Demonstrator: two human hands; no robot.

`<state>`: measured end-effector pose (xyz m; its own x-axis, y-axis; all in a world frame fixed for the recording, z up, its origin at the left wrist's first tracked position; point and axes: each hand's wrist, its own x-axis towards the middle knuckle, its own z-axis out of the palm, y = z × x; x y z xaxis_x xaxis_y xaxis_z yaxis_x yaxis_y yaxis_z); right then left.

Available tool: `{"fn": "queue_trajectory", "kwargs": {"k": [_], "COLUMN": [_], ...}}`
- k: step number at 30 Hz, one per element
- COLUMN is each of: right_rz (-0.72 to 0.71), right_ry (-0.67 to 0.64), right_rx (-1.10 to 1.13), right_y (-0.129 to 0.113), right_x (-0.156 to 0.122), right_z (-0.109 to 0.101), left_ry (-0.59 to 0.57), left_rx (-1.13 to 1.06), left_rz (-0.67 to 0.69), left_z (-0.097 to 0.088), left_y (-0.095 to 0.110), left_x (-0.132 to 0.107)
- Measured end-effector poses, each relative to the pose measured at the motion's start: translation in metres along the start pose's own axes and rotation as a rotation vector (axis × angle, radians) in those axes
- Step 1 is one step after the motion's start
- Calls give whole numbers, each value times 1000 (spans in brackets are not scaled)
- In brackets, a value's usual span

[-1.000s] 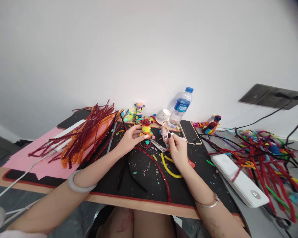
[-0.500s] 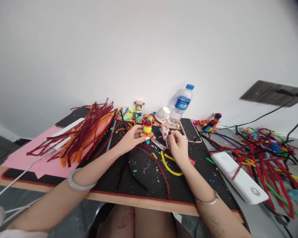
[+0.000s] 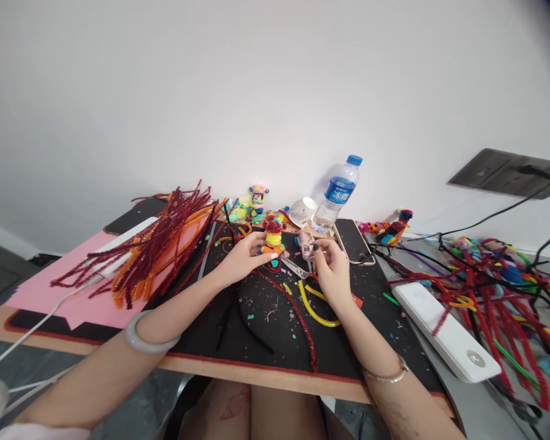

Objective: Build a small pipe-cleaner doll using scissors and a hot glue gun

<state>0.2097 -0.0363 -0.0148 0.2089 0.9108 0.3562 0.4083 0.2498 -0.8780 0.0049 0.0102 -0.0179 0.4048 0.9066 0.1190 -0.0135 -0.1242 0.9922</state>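
My left hand (image 3: 246,258) is closed around a small pipe-cleaner figure (image 3: 274,241) with a red top, a yellow middle and an orange base, upright above the black mat (image 3: 270,324). Just to its right, my right hand (image 3: 330,264) pinches a small pinkish-brown object (image 3: 305,242) whose kind I cannot make out. Scissors (image 3: 295,267) lie on the mat between the hands, their handles partly hidden by my right hand. Below them are a bent yellow pipe cleaner (image 3: 308,307) and a long red tinsel pipe cleaner (image 3: 300,315).
Red and orange pipe cleaners (image 3: 165,244) pile over pink paper (image 3: 50,287) at left. A water bottle (image 3: 337,198), a paper cup (image 3: 302,211) and another figure (image 3: 258,205) stand by the wall. A white power bank (image 3: 444,330) and tangled pipe cleaners (image 3: 490,311) lie at right.
Both hands keep their holds with hardly any movement. The whole view has shifted slightly, so things at the right appear a little farther right.
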Motion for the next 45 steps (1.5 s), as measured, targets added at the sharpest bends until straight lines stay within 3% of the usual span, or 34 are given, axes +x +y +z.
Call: {"fn": "queue_trajectory", "kwargs": {"k": [4, 10, 14, 17, 24, 28, 31, 33, 35, 37, 40, 45], "right_rz": [-31, -28, -56, -122, -142, -160, -154, -155, -160, -167, -155, -139], "right_ry": [31, 146, 105, 44, 25, 27, 33, 34, 29, 15, -1, -4], "right_rx": [23, -12, -149, -210, -228, -243, -241, -243, -251, -258, -260, -252], "right_y": [3, -1, -5, -7, -9, -8, -6, -5, -5, -6, -8, -8], "right_x": [1, 0, -3, -6, -7, -7, -7, -8, -8, -8, -8, -8], "right_z": [-2, -7, -5, -3, -2, -3, -4, -4, -3, -2, -1, -2], "left_ry": [77, 290, 361, 308, 121, 225, 277, 138, -22, -105, -152, -198], "left_rx": [-64, -261, -258, -98, 523, 720, 831, 896, 955, 1050, 1180, 1259], "left_rz": [-27, -21, -11, -21, -17, 100, 159, 87, -68, -194, -280, -257], "left_z": [-1, -4, -5, -5, -3, -8, -18, -26, -32, -35, -34, -34], "left_y": [1, 4, 6, 7, -1, -1, 13, 26, 37, 44, 46, 43], "left_x": [0, 1, 2, 0, -3, 1, 0, -6, -17, -29, -42, -46]}}
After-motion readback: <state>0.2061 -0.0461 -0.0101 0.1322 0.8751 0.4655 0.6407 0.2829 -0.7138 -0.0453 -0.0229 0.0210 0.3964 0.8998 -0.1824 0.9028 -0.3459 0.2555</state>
